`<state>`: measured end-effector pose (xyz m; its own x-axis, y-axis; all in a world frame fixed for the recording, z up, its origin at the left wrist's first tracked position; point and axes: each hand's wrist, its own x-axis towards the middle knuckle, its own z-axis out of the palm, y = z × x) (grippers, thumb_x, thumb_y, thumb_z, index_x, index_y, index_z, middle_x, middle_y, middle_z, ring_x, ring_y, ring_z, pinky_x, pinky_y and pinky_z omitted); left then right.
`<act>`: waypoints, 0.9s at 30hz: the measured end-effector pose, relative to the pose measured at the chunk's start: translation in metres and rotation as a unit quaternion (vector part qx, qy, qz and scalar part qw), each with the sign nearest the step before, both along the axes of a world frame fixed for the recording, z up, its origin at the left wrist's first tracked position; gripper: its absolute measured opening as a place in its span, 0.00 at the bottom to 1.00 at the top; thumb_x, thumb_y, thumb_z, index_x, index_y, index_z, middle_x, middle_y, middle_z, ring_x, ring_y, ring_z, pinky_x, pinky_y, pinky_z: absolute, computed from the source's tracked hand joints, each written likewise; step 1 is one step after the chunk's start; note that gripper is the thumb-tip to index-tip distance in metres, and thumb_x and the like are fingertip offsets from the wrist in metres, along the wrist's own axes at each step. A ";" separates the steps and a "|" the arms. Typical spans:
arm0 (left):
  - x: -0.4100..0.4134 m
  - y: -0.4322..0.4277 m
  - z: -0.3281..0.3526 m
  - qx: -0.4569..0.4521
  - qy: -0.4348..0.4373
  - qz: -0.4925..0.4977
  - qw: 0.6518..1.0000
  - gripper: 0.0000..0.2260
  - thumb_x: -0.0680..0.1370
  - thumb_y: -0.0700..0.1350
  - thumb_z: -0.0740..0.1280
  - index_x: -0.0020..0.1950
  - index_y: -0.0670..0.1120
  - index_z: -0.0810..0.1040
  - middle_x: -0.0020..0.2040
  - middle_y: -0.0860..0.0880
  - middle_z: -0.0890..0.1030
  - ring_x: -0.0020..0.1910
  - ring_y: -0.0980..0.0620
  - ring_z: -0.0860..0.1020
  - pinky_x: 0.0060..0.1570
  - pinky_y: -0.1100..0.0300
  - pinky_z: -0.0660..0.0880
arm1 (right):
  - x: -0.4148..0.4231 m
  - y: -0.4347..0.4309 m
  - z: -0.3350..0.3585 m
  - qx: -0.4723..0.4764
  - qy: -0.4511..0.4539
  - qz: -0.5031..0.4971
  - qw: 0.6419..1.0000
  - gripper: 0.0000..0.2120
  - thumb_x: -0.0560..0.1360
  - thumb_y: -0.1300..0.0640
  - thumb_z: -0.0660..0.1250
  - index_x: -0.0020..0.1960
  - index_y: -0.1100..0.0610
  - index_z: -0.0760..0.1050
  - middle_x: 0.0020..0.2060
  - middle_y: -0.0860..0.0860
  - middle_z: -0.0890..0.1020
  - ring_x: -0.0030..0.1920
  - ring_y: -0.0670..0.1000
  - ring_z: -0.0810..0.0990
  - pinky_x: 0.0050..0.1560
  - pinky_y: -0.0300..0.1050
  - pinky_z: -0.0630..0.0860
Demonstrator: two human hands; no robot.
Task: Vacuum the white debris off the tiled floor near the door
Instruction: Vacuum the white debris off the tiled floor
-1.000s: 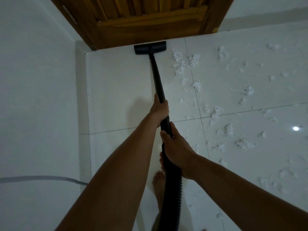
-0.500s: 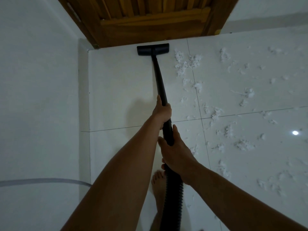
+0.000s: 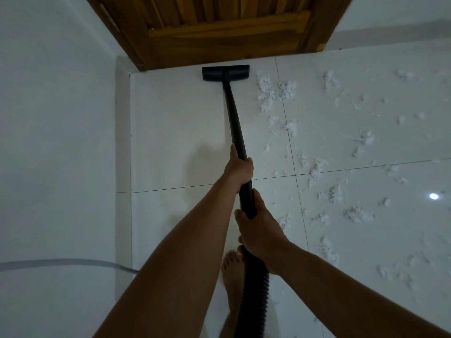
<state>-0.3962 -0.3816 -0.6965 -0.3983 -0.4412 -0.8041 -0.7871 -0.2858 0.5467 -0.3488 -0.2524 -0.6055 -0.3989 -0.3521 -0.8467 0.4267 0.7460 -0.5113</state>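
Black vacuum wand (image 3: 235, 123), gripped by left hand (image 3: 240, 168) and right hand (image 3: 260, 234); floor nozzle (image 3: 225, 72) near wooden door (image 3: 227, 32), white debris (image 3: 275, 93) right.

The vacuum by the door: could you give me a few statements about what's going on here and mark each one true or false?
1. The vacuum head sits close to the wooden door. True.
2. Only one hand holds the wand. False: the left hand has a grip higher up the wand and the right hand lower, near the ribbed hose.
3. The white debris lies mostly to the right of the wand. True.
4. The vacuum head is resting on top of the biggest debris clump. False: the clump lies just to its right, apart from it.
5. The person is wearing shoes. False: a bare foot shows beside the hose.
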 end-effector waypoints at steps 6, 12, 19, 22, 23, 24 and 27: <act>-0.003 -0.001 -0.003 0.005 -0.012 -0.009 1.000 0.33 0.85 0.48 0.58 0.80 0.66 0.39 0.68 0.37 0.76 0.42 0.48 0.76 0.56 0.43 0.81 | -0.005 0.002 -0.003 -0.001 -0.003 0.013 1.000 0.31 0.85 0.53 0.59 0.80 0.31 0.50 0.45 0.55 0.81 0.32 0.49 0.80 0.27 0.38 0.76; -0.010 -0.001 -0.009 -0.004 -0.009 -0.016 1.000 0.33 0.85 0.48 0.57 0.81 0.65 0.40 0.65 0.37 0.78 0.42 0.47 0.76 0.55 0.45 0.81 | -0.012 0.000 -0.008 0.005 -0.015 0.002 1.000 0.30 0.85 0.53 0.59 0.79 0.32 0.52 0.47 0.56 0.80 0.32 0.50 0.79 0.33 0.43 0.81; -0.011 -0.001 -0.001 0.015 -0.019 -0.014 1.000 0.34 0.84 0.45 0.57 0.81 0.65 0.39 0.69 0.37 0.76 0.44 0.47 0.77 0.51 0.49 0.80 | -0.015 0.003 0.004 0.005 -0.030 0.003 1.000 0.29 0.85 0.54 0.60 0.79 0.33 0.53 0.47 0.57 0.80 0.32 0.50 0.79 0.29 0.41 0.78; -0.008 0.004 0.012 0.032 -0.020 -0.008 0.999 0.35 0.84 0.44 0.57 0.81 0.65 0.38 0.71 0.37 0.74 0.51 0.43 0.79 0.51 0.49 0.80 | -0.015 0.010 0.021 -0.006 -0.040 0.005 0.999 0.28 0.85 0.55 0.60 0.78 0.34 0.55 0.44 0.57 0.79 0.32 0.51 0.79 0.28 0.42 0.78; -0.007 0.007 0.017 0.036 -0.022 -0.005 0.999 0.35 0.84 0.44 0.57 0.81 0.65 0.38 0.71 0.37 0.74 0.52 0.42 0.79 0.52 0.48 0.80 | -0.014 0.013 0.027 -0.008 -0.043 0.006 0.999 0.28 0.85 0.56 0.60 0.78 0.34 0.56 0.44 0.57 0.78 0.32 0.51 0.79 0.28 0.42 0.78; -0.005 0.009 0.023 0.039 -0.027 -0.004 0.999 0.36 0.83 0.43 0.57 0.81 0.65 0.38 0.72 0.37 0.73 0.54 0.41 0.80 0.53 0.48 0.80 | -0.014 0.016 0.034 -0.010 -0.044 0.008 0.999 0.28 0.85 0.56 0.60 0.79 0.35 0.56 0.44 0.57 0.78 0.32 0.52 0.79 0.28 0.42 0.77; 0.003 0.020 0.044 0.050 -0.042 -0.015 0.998 0.36 0.83 0.42 0.57 0.81 0.64 0.37 0.72 0.38 0.73 0.56 0.41 0.80 0.44 0.51 0.79 | -0.009 0.025 0.056 -0.009 -0.045 0.018 0.999 0.28 0.84 0.56 0.60 0.79 0.37 0.56 0.44 0.56 0.77 0.32 0.52 0.79 0.30 0.43 0.78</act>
